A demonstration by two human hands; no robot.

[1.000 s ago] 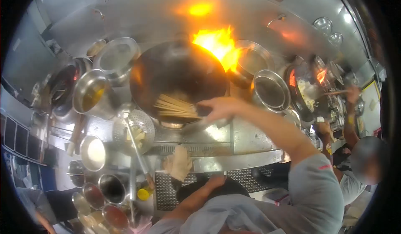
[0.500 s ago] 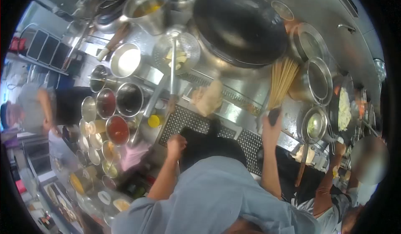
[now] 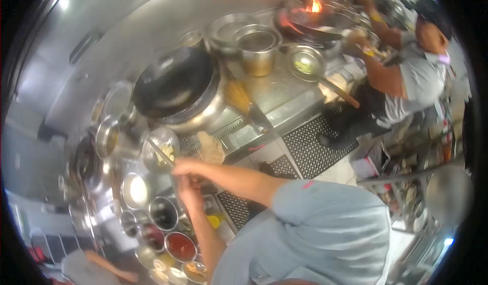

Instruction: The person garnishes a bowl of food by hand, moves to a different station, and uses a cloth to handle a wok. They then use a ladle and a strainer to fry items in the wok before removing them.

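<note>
A large perforated metal skimmer (image 3: 152, 159) with pale cut pieces (image 3: 166, 153) in it rests at the counter's left part. Its handle (image 3: 158, 150) runs down towards both of my hands. My right hand (image 3: 183, 167) reaches across from the right and is closed round that handle. Just below it, my left hand (image 3: 189, 187) is closed too, apparently on the lower handle; its fingers are partly hidden and blurred. A beige cloth (image 3: 210, 147) lies on the counter edge right of my hands. Behind the skimmer sits a big black wok (image 3: 173, 84).
Pots of dark liquid (image 3: 163, 213), red sauce (image 3: 181, 247) and white contents (image 3: 135, 190) stand at the lower left. A bamboo brush (image 3: 238, 97) lies right of the wok. At the right, another person (image 3: 406, 76) works by a flaming wok (image 3: 315, 18). Perforated mats (image 3: 320, 142) cover the floor.
My view has swung to the right. My right hand has left the bamboo brush and crossed over to the skimmer handle. My left hand has moved up close beside it.
</note>
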